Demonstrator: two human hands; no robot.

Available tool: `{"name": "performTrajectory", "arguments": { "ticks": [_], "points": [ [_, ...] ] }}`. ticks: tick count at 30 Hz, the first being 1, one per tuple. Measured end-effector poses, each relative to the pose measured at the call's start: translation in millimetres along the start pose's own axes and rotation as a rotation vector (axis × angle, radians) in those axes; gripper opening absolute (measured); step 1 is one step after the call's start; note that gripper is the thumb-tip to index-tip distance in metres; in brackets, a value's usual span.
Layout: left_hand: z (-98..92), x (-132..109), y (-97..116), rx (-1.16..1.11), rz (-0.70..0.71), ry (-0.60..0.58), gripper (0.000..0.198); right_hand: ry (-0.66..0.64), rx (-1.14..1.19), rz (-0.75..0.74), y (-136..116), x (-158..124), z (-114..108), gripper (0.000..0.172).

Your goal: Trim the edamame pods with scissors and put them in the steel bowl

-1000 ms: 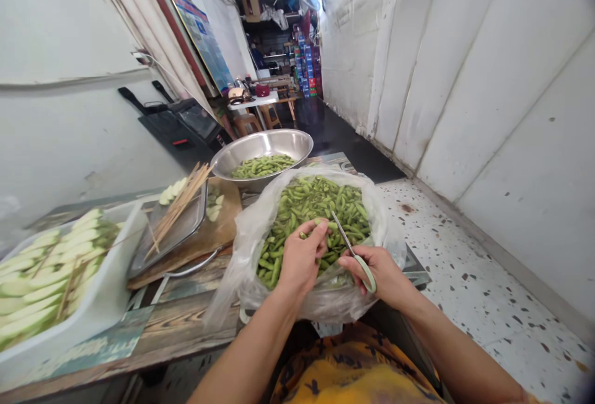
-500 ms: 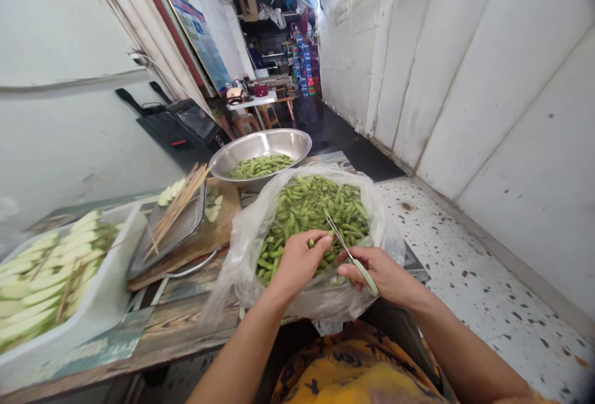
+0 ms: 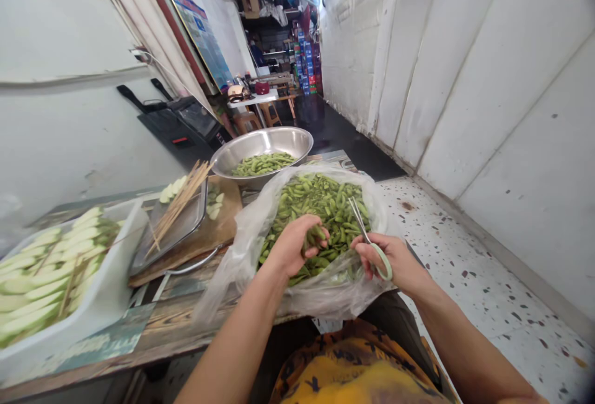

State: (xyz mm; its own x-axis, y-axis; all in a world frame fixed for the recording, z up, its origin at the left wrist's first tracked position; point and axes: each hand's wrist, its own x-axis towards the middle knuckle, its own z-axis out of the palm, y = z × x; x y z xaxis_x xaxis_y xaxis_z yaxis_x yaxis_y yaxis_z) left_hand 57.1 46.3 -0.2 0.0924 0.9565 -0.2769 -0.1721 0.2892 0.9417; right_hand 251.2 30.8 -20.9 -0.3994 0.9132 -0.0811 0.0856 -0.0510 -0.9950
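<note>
Green edamame pods fill a clear plastic bag whose mouth is spread wide on the table in front of me. Over the near left part of the pods, my left hand curls its fingers around a few edamame pods. My right hand grips scissors with pale green handles at the bag's right rim. The scissor blades point up and away over the pods, slightly parted, with nothing between them. Behind the bag stands a steel bowl with more pods in it.
At left, a white tub holds sliced pale green vegetable on skewers. Beside it, a metal tray with wooden skewers rests on a wooden board. A speckled floor and a white wall lie to the right.
The scissors have moved right, away from my left hand, and their blades have parted a little. My left hand has turned, its fingers now curled around pods.
</note>
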Motion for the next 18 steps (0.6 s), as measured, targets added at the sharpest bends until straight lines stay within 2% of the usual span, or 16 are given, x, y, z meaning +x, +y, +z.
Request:
{"name": "performTrajectory", "arguments": {
  "ticks": [2, 4, 6, 9, 12, 15, 18],
  "points": [
    [5.9, 10, -3, 0.178, 0.075, 0.047, 0.024, 0.028, 0.023, -0.012, 0, -1, -3, 0.036],
    [13.3, 22, -9, 0.475, 0.255, 0.086, 0.017, 0.032, 0.029, -0.021, 1, -3, -5, 0.034],
    [20.5, 34, -14, 0.772, 0.440, 0.070, 0.015, 0.038, 0.026, -0.030, 2, -3, -6, 0.034],
    [28.5, 47, -18, 1.157, 0.587, -0.055, 0.024, 0.064, 0.016, -0.036, 3, -4, -7, 0.035],
    [32.2, 50, -16, 1.482, 0.674, -0.200, 0.022, 0.081, 0.004, -0.034, 3, -5, -9, 0.036],
    [30.9, 46, -14, 1.627, 0.732, -0.212, 0.022, 0.086, 0.002, -0.017, 4, -6, -10, 0.037],
    [23.0, 38, -13, 1.461, 0.731, -0.100, 0.019, 0.065, -0.004, 0.011, 6, -6, -11, 0.038]
  ]
}}
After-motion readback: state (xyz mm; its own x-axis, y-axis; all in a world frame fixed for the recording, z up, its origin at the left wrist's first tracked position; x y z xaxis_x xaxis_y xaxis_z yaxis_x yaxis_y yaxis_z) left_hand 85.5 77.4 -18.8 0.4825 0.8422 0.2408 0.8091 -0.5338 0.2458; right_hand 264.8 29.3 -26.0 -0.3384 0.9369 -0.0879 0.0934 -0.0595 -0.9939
